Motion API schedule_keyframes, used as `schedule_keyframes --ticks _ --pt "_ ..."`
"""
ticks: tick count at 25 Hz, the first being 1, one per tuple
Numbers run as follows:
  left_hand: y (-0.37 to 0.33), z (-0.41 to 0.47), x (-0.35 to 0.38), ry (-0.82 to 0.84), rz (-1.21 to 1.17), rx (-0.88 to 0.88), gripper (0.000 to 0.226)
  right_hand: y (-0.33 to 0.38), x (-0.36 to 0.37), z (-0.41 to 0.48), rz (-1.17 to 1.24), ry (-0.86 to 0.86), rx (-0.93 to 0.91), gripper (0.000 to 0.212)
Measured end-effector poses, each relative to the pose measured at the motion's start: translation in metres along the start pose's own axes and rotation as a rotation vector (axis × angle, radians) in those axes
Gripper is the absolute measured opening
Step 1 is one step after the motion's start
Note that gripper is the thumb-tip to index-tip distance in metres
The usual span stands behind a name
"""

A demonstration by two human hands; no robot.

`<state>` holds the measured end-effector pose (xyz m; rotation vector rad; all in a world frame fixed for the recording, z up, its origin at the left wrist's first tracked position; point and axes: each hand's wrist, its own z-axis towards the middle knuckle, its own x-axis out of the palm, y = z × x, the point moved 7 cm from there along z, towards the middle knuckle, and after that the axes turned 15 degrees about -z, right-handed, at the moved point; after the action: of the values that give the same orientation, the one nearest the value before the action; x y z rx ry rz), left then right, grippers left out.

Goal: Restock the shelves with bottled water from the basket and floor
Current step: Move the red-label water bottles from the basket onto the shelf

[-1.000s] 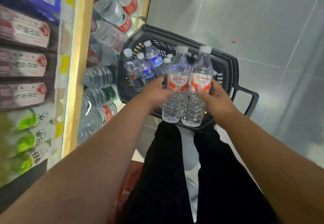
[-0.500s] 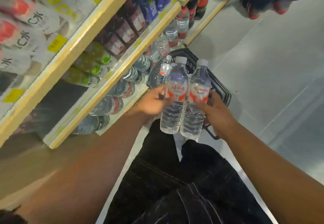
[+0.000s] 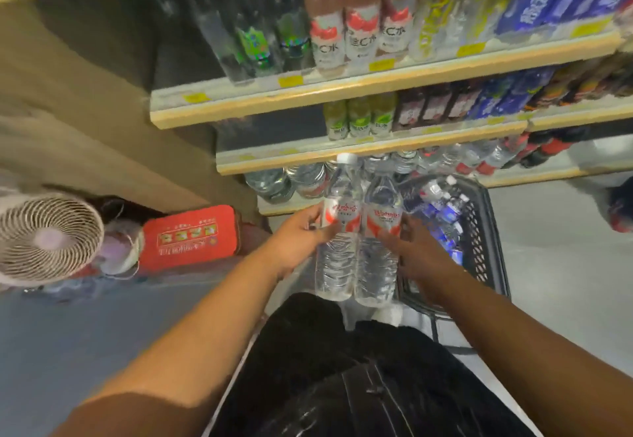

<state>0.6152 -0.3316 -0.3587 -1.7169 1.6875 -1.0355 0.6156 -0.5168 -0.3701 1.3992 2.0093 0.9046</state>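
Shop aisle, drink shelves (image 3: 376,89) ahead. The left hand (image 3: 301,234) and right hand (image 3: 419,251) each clasp, fingers curled, one of two upright water bottles (image 3: 337,258) pressed side by side before the bottom shelf. Just right, a black basket (image 3: 479,231) on the floor holds more blue-labelled bottles (image 3: 442,203). A fan (image 3: 46,238) stands far left.

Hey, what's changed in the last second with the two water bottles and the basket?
The view has swung from the basket up to face the shelves, with a fan now in sight. The left hand and right hand still press the two bottles together, upright; neither let go. The basket still holds bottles.
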Motion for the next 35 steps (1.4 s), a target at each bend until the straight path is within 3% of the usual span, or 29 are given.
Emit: schedule_keyframes --ticks 2,4,7,8,11,13,14,17,18,24,30,33,35 --pt "0.0 -0.024 -0.032 -0.053 -0.054 0.035 0.051 0.016 0.035 0.0 -0.09 0.058 -0.02 0.064" --pt "0.006 -0.044 -0.066 -0.127 -0.143 0.047 0.037 0.028 0.071 0.003 -0.164 0.123 -0.026 0.082" --pt "0.015 -0.071 -0.113 -0.232 -0.179 0.068 0.022 0.042 0.123 0.007 -0.219 0.2 -0.033 0.059" --pt "0.019 -0.081 -0.13 -0.259 -0.185 0.091 0.021 0.044 0.141 0.008 -0.237 0.217 -0.039 0.06" --pt "0.025 -0.11 -0.167 -0.303 -0.201 0.13 0.03 0.05 0.183 0.005 -0.327 0.246 -0.052 0.095" --pt "0.031 -0.123 -0.19 -0.345 -0.194 0.142 0.034 0.054 0.207 0.005 -0.367 0.278 -0.062 0.104" --pt "0.034 -0.126 -0.2 -0.363 -0.195 0.146 0.035 0.058 0.217 0.007 -0.404 0.283 -0.062 0.096" --pt "0.037 -0.128 -0.217 -0.396 -0.232 0.159 0.027 0.065 0.235 0.02 -0.381 0.323 -0.013 0.046" --pt "0.037 -0.126 -0.221 -0.405 -0.254 0.175 0.025 0.066 0.237 0.028 -0.357 0.331 0.03 0.041" --pt "0.032 -0.104 -0.232 -0.452 -0.336 0.165 0.025 0.084 0.241 0.065 -0.554 0.386 -0.051 0.077" --pt "0.025 -0.06 -0.243 -0.593 -0.453 0.15 0.033 0.109 0.246 0.137 -0.705 0.478 -0.088 0.088" --pt "0.023 -0.035 -0.248 -0.628 -0.574 0.192 0.023 0.118 0.25 0.174 -0.811 0.615 -0.099 0.069" --pt "0.023 -0.019 -0.253 -0.645 -0.612 0.208 0.024 0.117 0.253 0.199 -0.872 0.672 -0.091 0.069"
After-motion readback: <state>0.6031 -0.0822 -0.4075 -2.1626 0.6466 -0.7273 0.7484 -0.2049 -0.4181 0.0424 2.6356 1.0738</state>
